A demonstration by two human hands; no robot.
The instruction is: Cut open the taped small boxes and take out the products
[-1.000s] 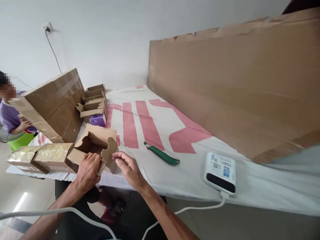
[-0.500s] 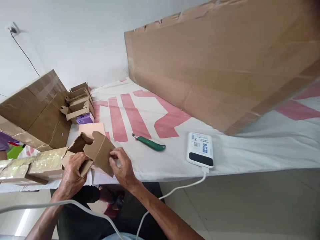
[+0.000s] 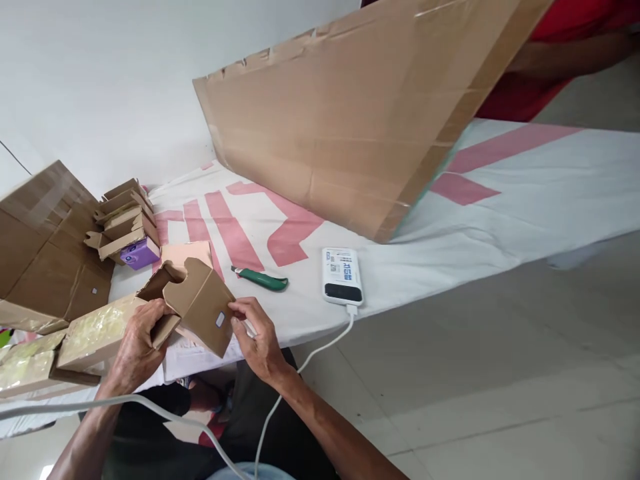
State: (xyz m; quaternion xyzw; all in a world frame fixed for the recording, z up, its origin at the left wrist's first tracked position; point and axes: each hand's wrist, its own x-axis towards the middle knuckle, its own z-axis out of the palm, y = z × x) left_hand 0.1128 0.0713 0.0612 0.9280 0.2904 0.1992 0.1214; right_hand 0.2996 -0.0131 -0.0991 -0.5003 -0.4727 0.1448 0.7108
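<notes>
My left hand [image 3: 137, 343] is closed around the near left side of an open cardboard box [image 3: 197, 300]. The box is tilted, with its notched flaps raised. A small white label [image 3: 220, 320] sits on its right-hand panel. Beside that panel is my right hand [image 3: 257, 337], fingers bent and apart, its fingertips at the panel's edge. Behind the box lies a pale pink sheet or pad [image 3: 187, 253], partly hidden. To the right, a green-handled utility knife [image 3: 263, 279] rests on the cloth.
A white device [image 3: 342, 277] with a cable stands near the table edge. Large cardboard [image 3: 320, 127] leans across the back. Taped boxes [image 3: 100, 330], stacked open boxes [image 3: 123, 227] and a big carton [image 3: 55, 260] are left. A person's red clothing [image 3: 520, 97] shows at upper right.
My right fingers have slid right off the panel's face to its edge, and the white label now shows. The view has turned right, bringing a person's red clothing into sight.
</notes>
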